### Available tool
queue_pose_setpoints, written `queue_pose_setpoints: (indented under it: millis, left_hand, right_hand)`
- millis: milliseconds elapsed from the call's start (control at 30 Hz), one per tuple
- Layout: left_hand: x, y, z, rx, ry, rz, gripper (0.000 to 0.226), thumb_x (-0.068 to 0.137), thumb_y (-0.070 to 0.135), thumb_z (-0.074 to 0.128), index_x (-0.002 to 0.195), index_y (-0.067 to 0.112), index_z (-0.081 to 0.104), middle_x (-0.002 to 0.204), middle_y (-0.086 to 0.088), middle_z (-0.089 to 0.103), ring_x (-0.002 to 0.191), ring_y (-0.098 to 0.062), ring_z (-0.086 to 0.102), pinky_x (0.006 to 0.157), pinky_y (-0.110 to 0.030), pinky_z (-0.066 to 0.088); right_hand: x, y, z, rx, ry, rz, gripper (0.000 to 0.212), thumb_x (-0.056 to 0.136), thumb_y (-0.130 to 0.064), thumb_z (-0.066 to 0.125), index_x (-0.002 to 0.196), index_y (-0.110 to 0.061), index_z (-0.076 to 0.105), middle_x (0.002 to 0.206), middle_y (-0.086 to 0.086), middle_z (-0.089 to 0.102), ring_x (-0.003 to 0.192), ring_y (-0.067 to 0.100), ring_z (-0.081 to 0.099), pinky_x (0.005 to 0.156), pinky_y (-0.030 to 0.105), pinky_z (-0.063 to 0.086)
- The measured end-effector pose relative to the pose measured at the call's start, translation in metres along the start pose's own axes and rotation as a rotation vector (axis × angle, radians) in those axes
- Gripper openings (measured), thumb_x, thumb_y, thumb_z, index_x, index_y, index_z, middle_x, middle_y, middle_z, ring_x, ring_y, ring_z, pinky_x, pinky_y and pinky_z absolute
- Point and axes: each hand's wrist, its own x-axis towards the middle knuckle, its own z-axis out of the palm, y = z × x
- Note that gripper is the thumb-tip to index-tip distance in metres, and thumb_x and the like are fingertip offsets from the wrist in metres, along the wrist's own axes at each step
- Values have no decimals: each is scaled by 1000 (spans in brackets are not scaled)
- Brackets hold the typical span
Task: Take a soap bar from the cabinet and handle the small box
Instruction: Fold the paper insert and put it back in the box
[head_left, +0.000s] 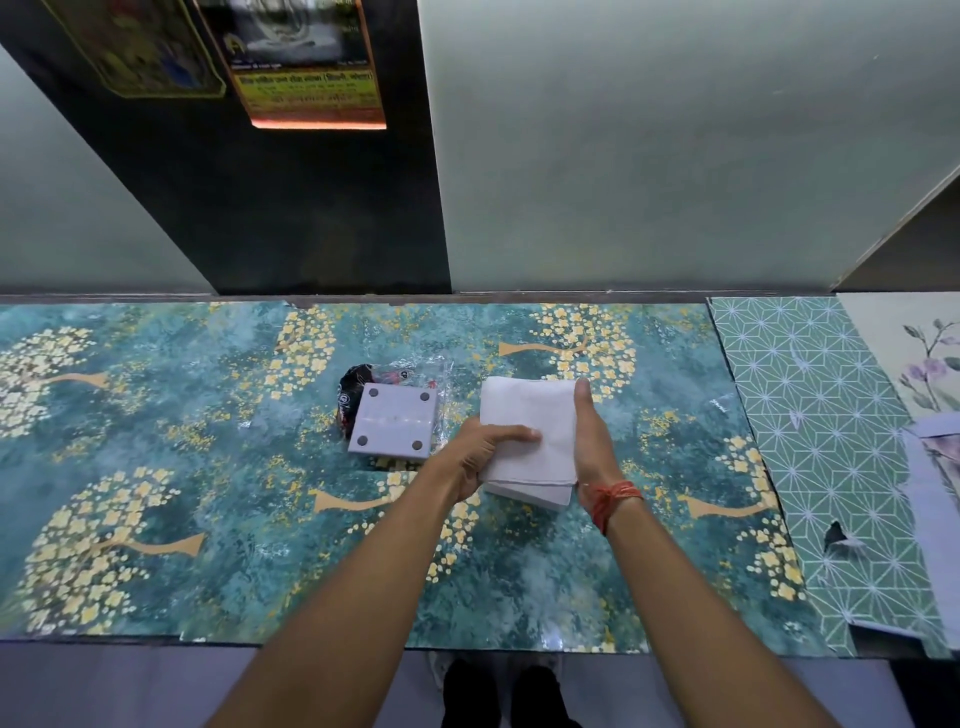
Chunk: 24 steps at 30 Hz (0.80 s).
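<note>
A small white box (530, 431) is held just above the counter near its middle. My left hand (480, 452) grips its left edge, thumb lying across the top. My right hand (589, 441) clasps its right side, thumb pointing up along the edge; a red thread band circles that wrist. Left of the box lies a pale grey square piece (392, 427) with a dark round pad at each corner. It rests on a clear plastic wrapper (415, 376) with a black and red packet under it. I see no soap bar that I can identify.
The counter (156, 467) is covered with teal sheet printed with yellow blossoms. Green geometric paper (831, 441) and floral paper (924, 364) cover its right end. A dark cabinet panel (311, 208) with posters rises behind, pale walls beside it. My feet show below the front edge.
</note>
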Motion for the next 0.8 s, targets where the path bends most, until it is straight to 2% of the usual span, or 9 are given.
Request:
queue_pose_setpoints:
  millis: [67, 167, 233, 300, 400, 500, 667, 733, 800]
  left_hand:
    - [2, 2, 0, 18, 62, 44, 45, 72, 11, 79, 115, 6, 65, 110, -16, 74, 85, -29, 69, 71, -33, 58]
    - [1, 10, 1, 135, 151, 41, 54, 66, 32, 72, 114, 9, 62, 109, -12, 70, 84, -26, 63, 68, -32, 48]
    - [1, 14, 3, 261, 191, 33, 35, 80, 33, 62, 105, 9, 59, 98, -6, 61, 78, -20, 53, 63, -32, 37]
    - [5, 15, 3, 339, 223, 47, 14, 92, 21, 52, 97, 9, 57, 91, -7, 55, 72, -18, 46, 60, -31, 32]
    - [10, 8, -1, 458, 251, 121, 18, 91, 11, 53, 101, 4, 67, 98, -12, 65, 78, -23, 58, 67, -33, 44]
    - [15, 3, -5, 622, 303, 184, 16, 87, 11, 59, 95, 4, 71, 99, -19, 72, 92, -36, 67, 74, -39, 51]
    - [20, 1, -6, 847, 343, 251, 8, 84, 18, 66, 80, 11, 66, 89, -19, 73, 85, -35, 67, 72, -40, 52]
    - [21, 2, -3, 891, 366, 254, 12, 81, 21, 70, 80, 9, 69, 84, -13, 72, 79, -31, 65, 66, -35, 49]
    - [24, 3, -2, 923, 391, 220, 16, 79, 24, 73, 77, 9, 68, 77, -7, 68, 73, -28, 62, 53, -29, 39]
  right_hand:
    - [3, 4, -1, 4, 27, 3, 70, 73, -72, 57, 113, -16, 63, 114, 13, 68, 101, 33, 67, 91, 50, 54]
    - [7, 11, -4, -158, 108, 2, 40, 84, -30, 67, 114, -5, 58, 113, 16, 66, 93, 30, 64, 78, 40, 51]
    - [11, 18, -7, -280, 166, 15, 36, 82, -21, 67, 111, -3, 58, 111, 17, 66, 90, 30, 63, 70, 35, 48]
    - [11, 21, -7, -390, 218, 8, 35, 81, -21, 68, 109, -3, 59, 107, 15, 66, 87, 29, 62, 67, 31, 44]
    - [9, 24, -8, -543, 259, -23, 35, 80, -26, 70, 103, -2, 61, 102, 16, 67, 87, 32, 62, 65, 29, 40]
    - [5, 23, -6, -727, 291, -82, 35, 80, -30, 70, 99, -2, 64, 100, 16, 68, 95, 36, 64, 68, 29, 40]
    - [9, 23, -9, -833, 298, -80, 42, 76, -35, 72, 101, -2, 64, 107, 18, 68, 100, 37, 62, 78, 38, 50]
    - [15, 24, -11, -807, 307, -39, 52, 72, -34, 76, 109, -2, 59, 115, 20, 62, 105, 37, 60, 82, 40, 50]
    - [21, 23, -14, -763, 317, 24, 68, 67, -34, 81, 118, 0, 52, 123, 22, 56, 108, 38, 59, 85, 41, 51]
